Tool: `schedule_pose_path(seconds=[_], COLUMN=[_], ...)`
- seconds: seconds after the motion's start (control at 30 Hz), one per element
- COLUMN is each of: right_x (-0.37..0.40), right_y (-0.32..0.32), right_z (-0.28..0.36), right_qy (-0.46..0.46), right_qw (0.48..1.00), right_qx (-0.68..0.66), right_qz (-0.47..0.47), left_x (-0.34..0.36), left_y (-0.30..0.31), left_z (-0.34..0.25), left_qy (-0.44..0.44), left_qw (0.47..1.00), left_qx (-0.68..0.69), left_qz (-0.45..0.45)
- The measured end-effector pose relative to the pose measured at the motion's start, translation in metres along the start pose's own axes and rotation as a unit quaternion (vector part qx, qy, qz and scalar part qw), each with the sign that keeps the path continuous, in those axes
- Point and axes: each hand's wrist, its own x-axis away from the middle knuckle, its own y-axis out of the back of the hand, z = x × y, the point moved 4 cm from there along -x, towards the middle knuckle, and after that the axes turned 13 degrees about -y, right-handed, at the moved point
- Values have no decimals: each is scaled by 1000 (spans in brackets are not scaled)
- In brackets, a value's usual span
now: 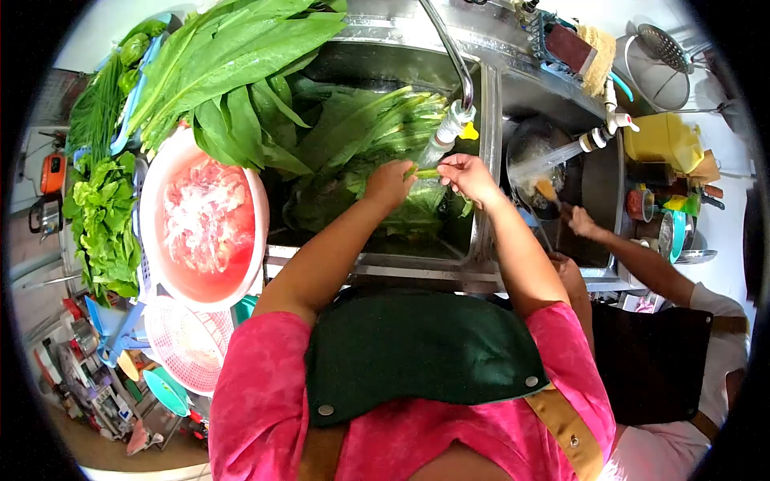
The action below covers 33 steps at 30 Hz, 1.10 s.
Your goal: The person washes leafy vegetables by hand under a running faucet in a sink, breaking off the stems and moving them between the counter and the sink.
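Our left hand [391, 183] and our right hand [468, 178] are close together, just under the tap [453, 124]. Each one pinches an end of one green stalk [427, 172], with the fingers pressed shut on it, not spread. The stalk lies flat between the hands, right where the water comes out of the tap.

We think the step now is rinsing this one stalk. The next move calls for a soft grip, so the stalk does not snap, and for a small turn, so the water can reach its other side.

Below the tap, the sink [417, 264] is full of wet leaves [353, 144]. Left of the tap, a pile of big leaves [233, 56] lies over the sink's edge. Further left and lower sits a pink bowl [200, 293] with pink and white bits in it — we cannot tell what they are. Right of the tap, another person's hand [581, 223] is at a dark pan [529, 140] under a second spout [597, 138] with water running.
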Motion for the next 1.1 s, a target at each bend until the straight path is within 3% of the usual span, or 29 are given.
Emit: schedule_pose_path(seconds=[0.03,0.1,0.13,0.23,0.3,0.37,0.4,0.43,0.5,0.57,0.63,0.67,0.73,0.77,0.8,0.87,0.9,0.97,1.0,1.03,1.1], right_x=[-1,-4,0,0,-1,4,3,6,-4,-9,-16,-26,-41,-48,-55,-70,-89,-98,-118,-111,-117], right_y=[2,-1,-6,-25,-33,-45,-43,-44,-40,-45,-48,-52,-66,-70,-68,-39,-14,18,28,24,16], right_z=[0,-6,-5,-17,-22,-12,-9,3,10,20,32,31,24,21,19,1,-12,-14,-30,-27,-22], right_qy=[-1,-97,-113,-152,-160,-150,-150,-96,-45,-40,0,9,4,0,-1,-113,-62,-38,-31,-46,-64], right_qw=[1000,995,993,967,944,867,882,886,914,910,949,956,944,938,939,942,914,948,952,948,945], right_qx=[-1,16,32,-154,-220,-357,-352,-330,-294,-284,-268,-248,-302,-321,-318,-314,-392,-288,-258,-275,-308], right_qz=[-2,24,19,134,185,315,275,312,277,299,164,153,131,128,130,-45,-88,-127,-164,-151,-91], left_x=[1,4,6,17,23,23,23,20,16,11,10,10,8,7,7,9,12,18,22,25,20], left_y=[-3,-7,-7,-11,-8,6,14,19,26,35,42,37,39,40,40,54,70,94,99,105,109], left_z=[1,3,4,5,1,-1,-2,-3,2,6,16,22,24,25,31,35,38,33,28,21,13], left_qy=[-2,-94,-94,-85,-101,-92,-87,-84,11,31,109,109,33,35,93,192,231,231,186,140,141], left_qw=[1000,995,995,996,993,990,985,985,940,935,962,961,987,987,983,958,935,935,951,962,970], left_qx=[1,-12,-13,-8,64,105,147,148,334,349,245,245,-3,-4,23,124,195,207,159,110,117], left_qz=[2,-37,-36,17,3,-17,-34,-37,-70,-56,-60,-65,-156,-158,-158,-173,-186,-171,-191,-209,-160])
